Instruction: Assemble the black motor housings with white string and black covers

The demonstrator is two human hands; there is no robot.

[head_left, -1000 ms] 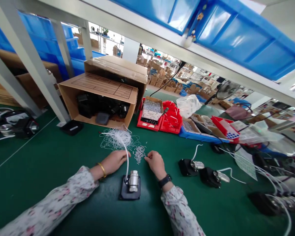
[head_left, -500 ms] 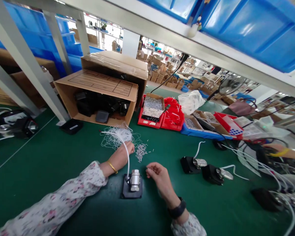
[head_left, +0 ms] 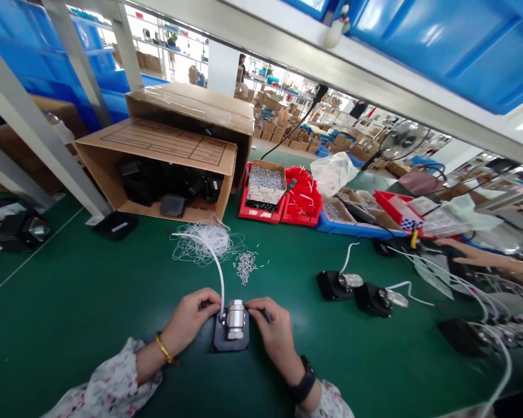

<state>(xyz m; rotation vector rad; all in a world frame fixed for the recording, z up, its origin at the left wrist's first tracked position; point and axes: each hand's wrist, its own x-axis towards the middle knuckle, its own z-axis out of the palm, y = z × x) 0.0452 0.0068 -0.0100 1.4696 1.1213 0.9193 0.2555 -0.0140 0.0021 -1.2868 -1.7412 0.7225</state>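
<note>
Silver valve (head_left: 236, 319) on dark base (long axis toward the desk's near edge), left hand (head_left: 190, 320) and right hand (head_left: 273, 330) pinching its sides, white cable (head_left: 218, 273) running away.

You have two hands on one black unit with a metal fitting (head_left: 232, 329) near you. Right of it sit two more black units (head_left: 331, 284) (head_left: 375, 299). Far off stand two red bins (head_left: 261, 210) (head_left: 303, 216), one blue tray (head_left: 353, 231) and one open cardboard box (head_left: 157, 168).

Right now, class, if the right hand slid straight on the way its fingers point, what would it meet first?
The right hand points left, fingertips at the silver metal cylinder fitting on the dark grey base plate; it likely meets that fitting first, though contact may already exist.
</note>
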